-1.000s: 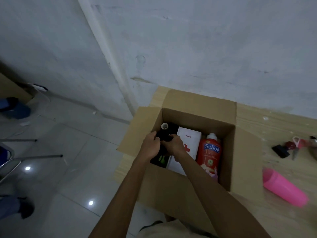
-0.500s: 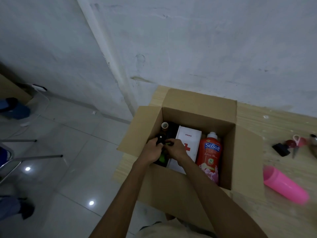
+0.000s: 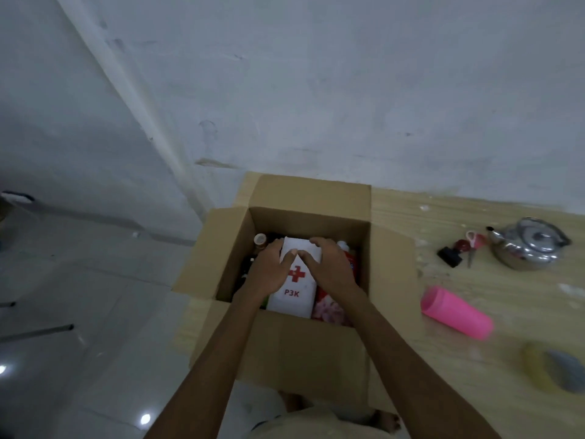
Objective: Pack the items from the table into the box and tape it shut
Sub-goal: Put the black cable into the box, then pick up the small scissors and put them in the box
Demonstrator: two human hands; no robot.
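Two hands are seen inside the open brown cardboard box [image 3: 300, 350], which is set on the pale wood-grain counter [image 3: 443, 359] with its flaps folded outward. The left hand [image 3: 271, 274] and the right hand [image 3: 330, 269] are both closed around the upper end of a white rectangular first-aid case [image 3: 292, 296] printed with a red cross and the letters P3K. Fingers are curled over its top corners and the thumbs are laid on its front face. The case is held in the middle of the box.

At 3 o'clock of the case, a red plastic bottle [image 3: 354, 263] is partly hidden by the right hand. At 9 o'clock, dark items are too shadowed to be told apart, and a small tan roll [image 3: 261, 239] is seen at 10 o'clock.

Outside the box, at 3 o'clock, a pink plastic cup [image 3: 456, 312] is laid on its side. At 2 o'clock a shiny metal kettle [image 3: 528, 245] is stood, with red-handled scissors [image 3: 471, 248] just beside it. At 4 o'clock a blurred yellowish tape roll [image 3: 538, 369] is laid.
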